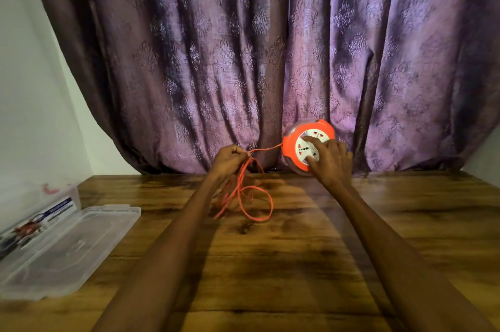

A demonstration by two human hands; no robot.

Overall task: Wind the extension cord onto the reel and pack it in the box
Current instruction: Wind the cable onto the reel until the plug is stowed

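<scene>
A purple patterned curtain [243,61] hung in folds across the whole back, w/ a pale wall [32,88] at the far left. Below it ran the wood-grain counter [297,264], dark streaks thru the boards.

At the counter's left edge sat a clear plastic box [35,212] w/ a printed label on it, contents blurred, and its clear lid [67,250] lay flat just beside it, nearer the camera.

Both bare forearms reached fwd from the bottom of the view. The orange reel [307,146], round w/ a white socket face, was held up above the far edge of the counter, in front of the curtain, face tilted toward the camera. The right hand [328,161] held it from the right side, fingers curled over the socket face, index fingertip near the centre, thumb at the lower rim.

The thin orange cord [254,196] ran from the reel's left side across to the left hand [227,159], roughly level w/ the reel and apart from it. That hand was curled into a loose fist, pinching the cord btwn fingers and thumb. From the fist the rest of the cord dropped to the counter in loose tangled loops, one big loop lying flat toward the camera. Loops were partly motion-blurred; plug end couldn't be made out.
</scene>
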